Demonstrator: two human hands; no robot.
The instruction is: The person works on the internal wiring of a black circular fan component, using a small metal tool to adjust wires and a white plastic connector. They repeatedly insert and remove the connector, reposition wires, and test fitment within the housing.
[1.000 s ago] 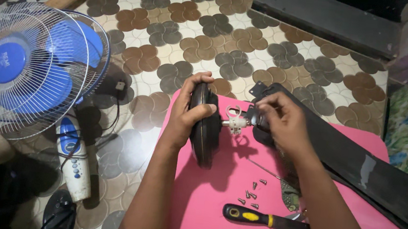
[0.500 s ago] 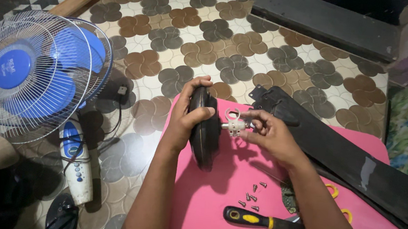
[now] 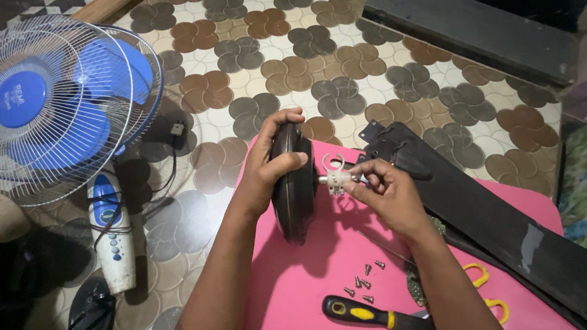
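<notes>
Since the earlier frames, the right hand is sliding off the black fan blade behind it and settling on the white terminal piece, which it is now pinching between its fingertips. Left hand is clasping the dark round motor housing on edge, thumb across its face, so the shaft is pointing sideways toward the right grip. Below the right grip, loose screws and a yellow-and-black screwdriver are lying on the pink mat.
</notes>
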